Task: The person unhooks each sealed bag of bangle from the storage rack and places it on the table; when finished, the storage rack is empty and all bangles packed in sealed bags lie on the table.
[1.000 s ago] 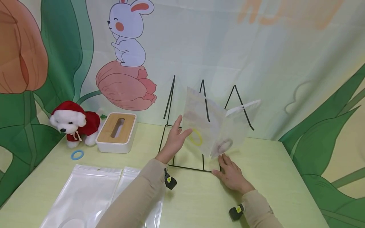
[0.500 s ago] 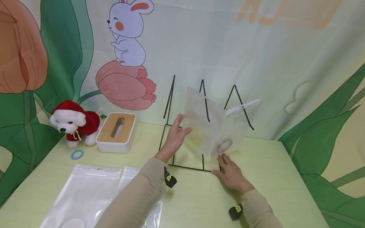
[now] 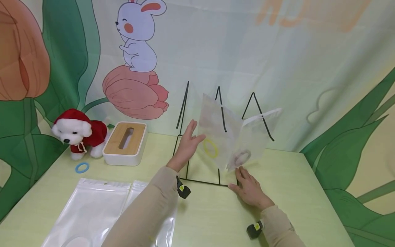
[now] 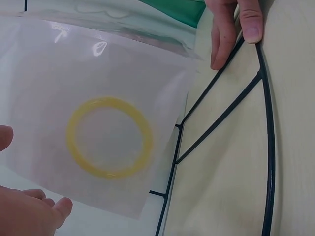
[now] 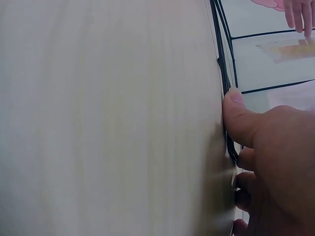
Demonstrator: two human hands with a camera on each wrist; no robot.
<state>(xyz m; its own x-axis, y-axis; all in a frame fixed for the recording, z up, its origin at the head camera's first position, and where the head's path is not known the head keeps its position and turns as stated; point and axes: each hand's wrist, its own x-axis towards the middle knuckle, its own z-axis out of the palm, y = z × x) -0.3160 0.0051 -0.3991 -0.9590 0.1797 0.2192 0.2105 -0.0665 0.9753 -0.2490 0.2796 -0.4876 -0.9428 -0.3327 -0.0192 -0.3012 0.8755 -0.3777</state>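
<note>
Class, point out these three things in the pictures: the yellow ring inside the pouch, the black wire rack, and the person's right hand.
yellow ring (image 4: 109, 136), left wrist view, on the ring's lower band.
black wire rack (image 3: 222, 107), head view, on the middle upright wire.
right hand (image 3: 250, 189), head view, on the back of the hand.

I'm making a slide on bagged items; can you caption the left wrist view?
Yellow ring inside a translucent plastic pouch standing in a black wire rack, right hand touching the rack's base.
</note>
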